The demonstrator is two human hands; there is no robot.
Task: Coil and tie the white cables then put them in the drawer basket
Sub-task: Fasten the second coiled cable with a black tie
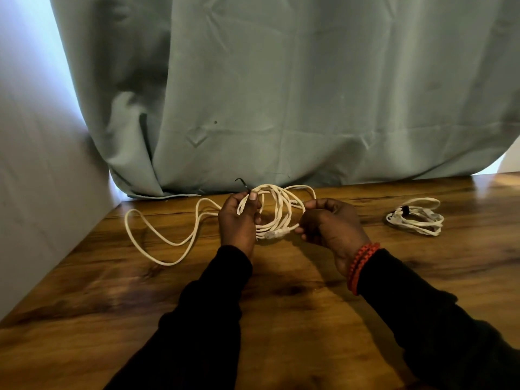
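A long white cable (277, 212) is partly coiled between my hands above the wooden table. My left hand (239, 220) grips the left side of the loops, and a thin black tie (242, 183) sticks up from its fingers. My right hand (329, 223) pinches the right side of the coil near a plug end. The uncoiled tail (160, 237) trails in big curves over the table to the left. A second white cable (416, 218), coiled and bound with a dark tie, lies on the table to the right. No drawer basket is in view.
The wooden table (281, 299) runs to a grey-green curtain (281, 94) at the back and a white wall (36, 178) on the left. Black sleeves cover both forearms, and a red bracelet (361, 266) sits on my right wrist.
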